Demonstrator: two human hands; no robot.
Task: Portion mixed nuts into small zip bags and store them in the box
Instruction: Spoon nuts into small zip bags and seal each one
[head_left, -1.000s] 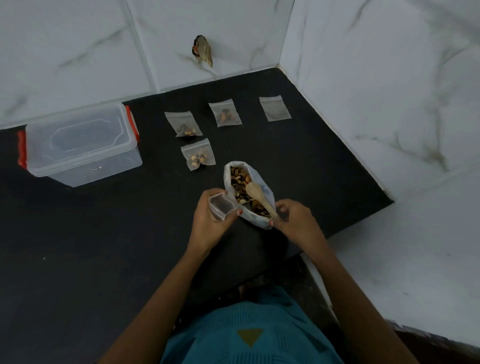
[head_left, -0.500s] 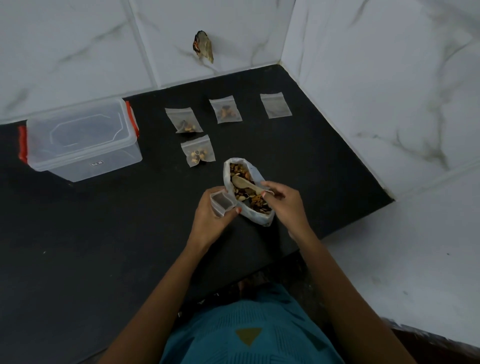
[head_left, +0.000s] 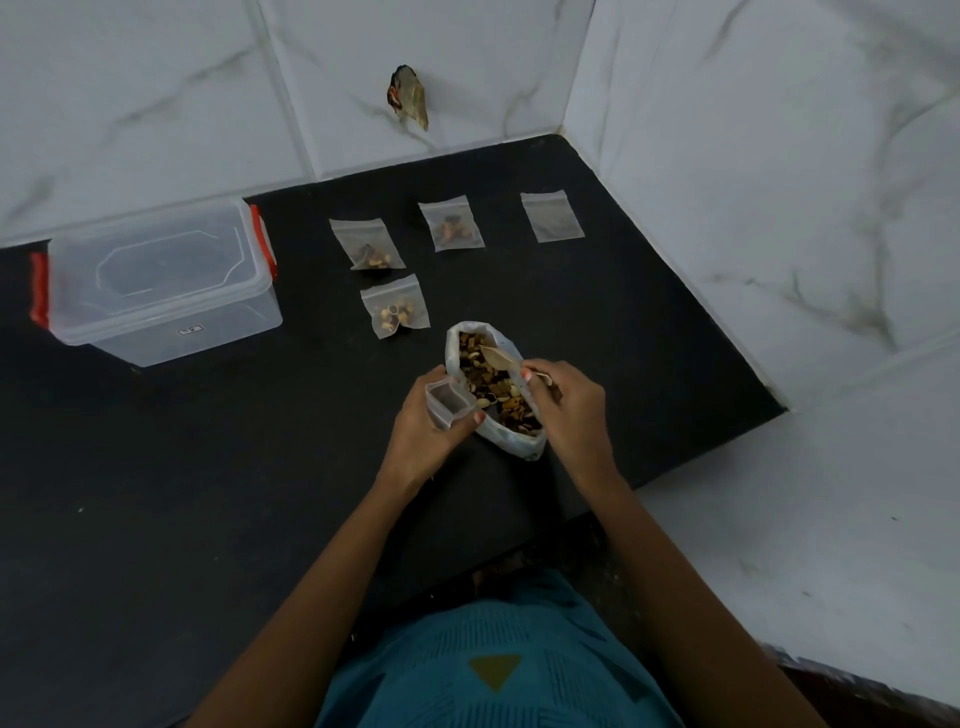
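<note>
One black worktop (head_left: 156, 519) carries a lidded clear box (head_left: 156, 280) at far left and an open sack (head_left: 519, 444) of mixed nuts (head_left: 488, 384) near the front edge. The left grip (head_left: 421, 436) pinches a small zip bag (head_left: 447, 402) held open beside the sack; the right grip (head_left: 571, 410) clasps a spoon (head_left: 501, 358) dipped in the nuts. Four more zip bags (head_left: 395, 306) lie beyond, three with nuts

a teal top (head_left: 415, 675) with raised line patterns and a mustard triangle (head_left: 494, 670), both forearms (head_left: 332, 561) bare.
</note>
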